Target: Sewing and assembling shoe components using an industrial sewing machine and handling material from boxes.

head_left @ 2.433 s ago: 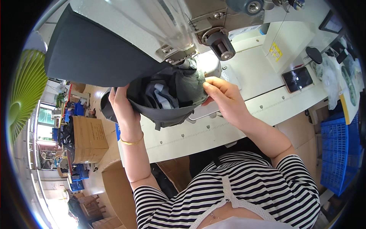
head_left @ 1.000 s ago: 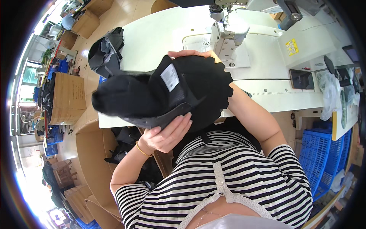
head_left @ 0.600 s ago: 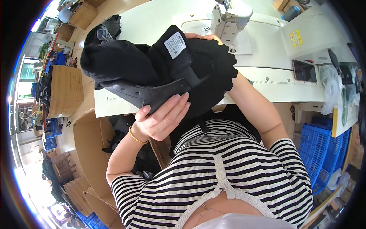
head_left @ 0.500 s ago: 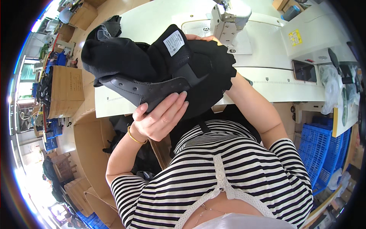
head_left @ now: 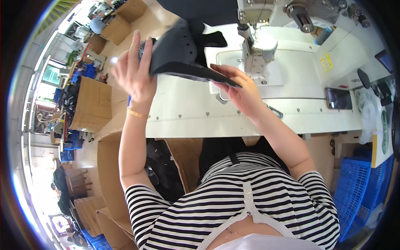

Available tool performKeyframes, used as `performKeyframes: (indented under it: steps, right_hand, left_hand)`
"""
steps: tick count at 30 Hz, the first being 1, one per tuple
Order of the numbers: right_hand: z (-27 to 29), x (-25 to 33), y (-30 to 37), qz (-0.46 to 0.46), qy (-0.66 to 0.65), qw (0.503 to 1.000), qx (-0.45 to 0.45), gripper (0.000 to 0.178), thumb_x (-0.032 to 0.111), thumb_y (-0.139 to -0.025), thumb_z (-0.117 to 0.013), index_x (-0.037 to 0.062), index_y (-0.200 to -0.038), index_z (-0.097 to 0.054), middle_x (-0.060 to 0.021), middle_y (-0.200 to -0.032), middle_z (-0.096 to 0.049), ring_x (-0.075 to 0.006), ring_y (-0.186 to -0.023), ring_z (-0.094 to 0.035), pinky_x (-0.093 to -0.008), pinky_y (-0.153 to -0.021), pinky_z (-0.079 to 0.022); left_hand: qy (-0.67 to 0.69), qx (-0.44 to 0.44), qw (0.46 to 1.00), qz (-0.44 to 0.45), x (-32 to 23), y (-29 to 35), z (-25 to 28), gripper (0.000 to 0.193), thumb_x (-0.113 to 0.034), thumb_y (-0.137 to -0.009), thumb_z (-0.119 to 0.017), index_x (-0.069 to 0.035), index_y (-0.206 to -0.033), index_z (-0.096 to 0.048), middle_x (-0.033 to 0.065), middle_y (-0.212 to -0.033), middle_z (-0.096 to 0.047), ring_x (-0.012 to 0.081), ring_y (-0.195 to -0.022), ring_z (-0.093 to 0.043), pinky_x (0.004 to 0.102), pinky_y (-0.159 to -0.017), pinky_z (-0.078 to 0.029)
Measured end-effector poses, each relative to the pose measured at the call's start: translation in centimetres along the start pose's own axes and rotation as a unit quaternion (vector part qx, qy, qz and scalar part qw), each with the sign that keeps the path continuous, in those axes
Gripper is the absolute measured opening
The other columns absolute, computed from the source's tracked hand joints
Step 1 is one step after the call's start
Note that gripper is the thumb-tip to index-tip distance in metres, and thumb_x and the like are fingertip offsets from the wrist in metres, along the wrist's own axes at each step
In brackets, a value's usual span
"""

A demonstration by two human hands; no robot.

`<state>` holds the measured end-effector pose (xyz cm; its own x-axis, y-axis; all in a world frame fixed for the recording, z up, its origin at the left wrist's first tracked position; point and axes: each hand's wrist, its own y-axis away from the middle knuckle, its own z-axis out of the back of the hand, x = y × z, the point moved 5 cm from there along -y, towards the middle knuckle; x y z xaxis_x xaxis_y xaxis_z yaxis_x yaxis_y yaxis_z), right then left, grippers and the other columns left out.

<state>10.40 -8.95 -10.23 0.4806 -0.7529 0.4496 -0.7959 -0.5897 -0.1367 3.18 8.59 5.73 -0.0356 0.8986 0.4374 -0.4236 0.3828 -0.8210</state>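
A black shoe upper (head_left: 173, 48) with a row of eyelet holes is raised above the front left of the white sewing table. At its left side is my left hand (head_left: 135, 71), fingers pointing up along the edge; the thumb is hidden. My right hand (head_left: 239, 85) grips the thin lower right edge of the upper, in front of the sewing machine's arm (head_left: 256, 58). Several black parts of the piece overlap, and the upper's far side cannot be made out.
The white table (head_left: 187, 121) has a ruler strip along its front. A phone (head_left: 338, 98) lies at the right, and a small tool (head_left: 273, 111) rests near my right wrist. An open cardboard box (head_left: 110, 166) stands below left; blue crates (head_left: 358, 179) stand lower right.
The shoe upper has been turned over and moved away from my body. My left hand has gone up and left to its side; my right hand now shows at its right edge.
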Motion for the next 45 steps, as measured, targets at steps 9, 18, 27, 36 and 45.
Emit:
performKeyframes:
  steps: [9,18,27,36,45]
  right_hand:
    - [0.5,0.8,2.4,0.229,0.471,0.850,-0.062,0.034,-0.002,-0.090,-0.044,-0.0021,-0.121,-0.058,-0.0142,-0.133,-0.053,-0.0222,-0.121,-0.052,-0.0276,-0.099,-0.039]
    - [0.2,0.6,3.1,0.263,0.523,0.808,-0.064,0.036,-0.007,-0.086,-0.044,-0.0051,-0.120,-0.057,-0.0185,-0.133,-0.051,-0.0284,-0.126,-0.047,-0.0314,-0.104,-0.035]
    - [1.6,1.1,2.6,0.256,0.510,0.818,-0.077,0.030,-0.006,-0.087,-0.045,-0.0064,-0.114,-0.059,-0.0185,-0.131,-0.053,-0.0291,-0.127,-0.046,-0.0325,-0.105,-0.034]
    - [1.2,0.7,2.2,0.208,0.510,0.831,-0.080,0.030,-0.003,-0.087,-0.049,-0.0053,-0.116,-0.058,-0.0180,-0.134,-0.050,-0.0269,-0.129,-0.044,-0.0315,-0.103,-0.035]
    - [-0.7,0.7,2.9,0.173,0.616,0.767,0.054,0.030,0.004,-0.085,-0.056,-0.0012,-0.115,-0.057,-0.0180,-0.133,-0.050,-0.0316,-0.124,-0.048,-0.0356,-0.100,-0.040]
  left_hand:
    - [0.745,0.150,0.254,0.598,-2.7,5.5,-14.2,0.033,-0.019,-0.090,-0.056,0.006,-0.111,-0.057,0.0114,-0.097,-0.063,0.0200,-0.084,-0.061,0.0303,-0.068,-0.050]
    - [0.799,0.159,0.232,0.531,-5.7,4.1,-7.8,0.040,-0.002,-0.078,-0.041,0.003,-0.117,-0.051,0.0134,-0.110,-0.060,0.0230,-0.097,-0.059,0.0339,-0.086,-0.047]
    - [0.837,0.086,0.143,0.522,-6.7,9.2,-10.9,0.053,0.003,-0.070,-0.039,0.004,-0.121,-0.050,0.0137,-0.113,-0.060,0.0261,-0.101,-0.059,0.0346,-0.091,-0.048]
    - [0.839,0.069,0.127,0.525,-6.6,9.7,-11.4,0.042,-0.001,-0.077,-0.041,0.002,-0.117,-0.053,0.0118,-0.110,-0.062,0.0248,-0.098,-0.061,0.0348,-0.087,-0.050]
    - [0.662,-0.010,0.304,0.685,-3.2,6.8,-9.6,0.032,-0.026,-0.096,-0.048,0.000,-0.113,-0.059,0.0091,-0.109,-0.065,0.0215,-0.097,-0.063,0.0328,-0.087,-0.050]
